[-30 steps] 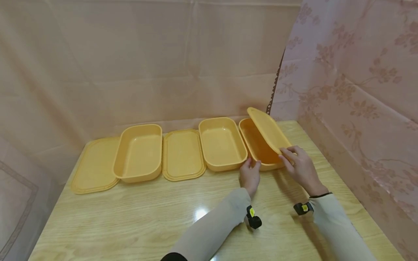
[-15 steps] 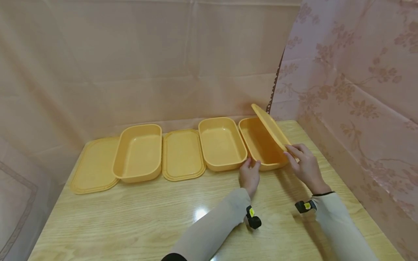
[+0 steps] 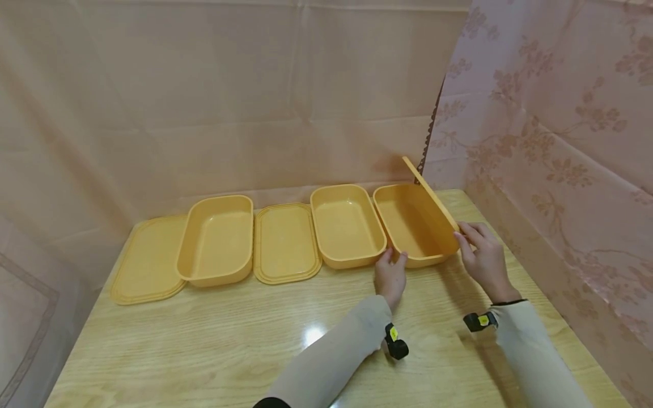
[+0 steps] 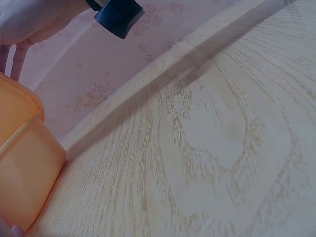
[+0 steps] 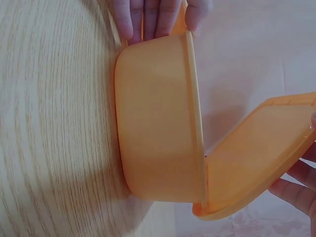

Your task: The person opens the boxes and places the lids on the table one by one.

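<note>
A pale wood-grain tabletop (image 3: pixel 204 334) carries a row of orange plastic pieces along its far edge. At the far left a flat lid (image 3: pixel 148 260) lies face up, touching an open rectangular container (image 3: pixel 216 238). Next comes a second flat lid (image 3: pixel 284 242), then a second open container (image 3: pixel 347 224). Just right of it stands a third open container (image 3: pixel 413 226), close to the tabletop's far right corner. The left hand (image 3: pixel 390 275) grips this container's near left corner, thumb and fingers (image 5: pixel 143 17) curled over the rim. The right hand (image 3: pixel 484 260) holds a third lid (image 3: pixel 431 192) by its near end, fingers pinching it; the lid is tilted steeply on edge along the container's right rim. Pink cloth (image 3: pixel 551 130) with a flower pattern hangs at the right, plain pink cloth behind.
</note>
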Motion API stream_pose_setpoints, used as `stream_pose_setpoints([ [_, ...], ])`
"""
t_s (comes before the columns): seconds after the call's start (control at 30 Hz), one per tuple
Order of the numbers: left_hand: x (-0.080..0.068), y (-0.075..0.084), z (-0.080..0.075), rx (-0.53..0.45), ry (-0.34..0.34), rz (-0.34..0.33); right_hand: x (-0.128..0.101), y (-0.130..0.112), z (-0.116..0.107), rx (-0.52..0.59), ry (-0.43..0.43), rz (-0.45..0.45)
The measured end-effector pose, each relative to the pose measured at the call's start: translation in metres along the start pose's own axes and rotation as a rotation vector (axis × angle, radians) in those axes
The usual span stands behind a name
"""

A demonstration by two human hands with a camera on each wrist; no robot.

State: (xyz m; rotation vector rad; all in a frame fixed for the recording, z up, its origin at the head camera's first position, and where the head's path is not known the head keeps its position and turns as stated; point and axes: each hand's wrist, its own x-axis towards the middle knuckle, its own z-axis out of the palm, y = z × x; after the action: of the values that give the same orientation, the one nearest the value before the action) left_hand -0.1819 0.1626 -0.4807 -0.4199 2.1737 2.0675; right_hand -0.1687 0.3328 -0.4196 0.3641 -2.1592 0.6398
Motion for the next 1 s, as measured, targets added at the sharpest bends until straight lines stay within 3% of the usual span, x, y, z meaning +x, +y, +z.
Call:
stream_pose_setpoints([
  [0.33,0.0005,0.0004,0.0005,0.011,0.001,0.009,-0.0009,0.0055,-0.0028,0.079,0.052,0.121],
  [0.57,0.0009,-0.0002,-0.0002,0.014,-0.009,0.013,0.0014,0.0056,-0.0032,0.113,0.125,0.145],
  [1.0,0.0014,-0.0005,-0.0017,0.004,-0.021,-0.001,0.0042,0.0085,-0.0074,0.132,0.168,0.221],
])
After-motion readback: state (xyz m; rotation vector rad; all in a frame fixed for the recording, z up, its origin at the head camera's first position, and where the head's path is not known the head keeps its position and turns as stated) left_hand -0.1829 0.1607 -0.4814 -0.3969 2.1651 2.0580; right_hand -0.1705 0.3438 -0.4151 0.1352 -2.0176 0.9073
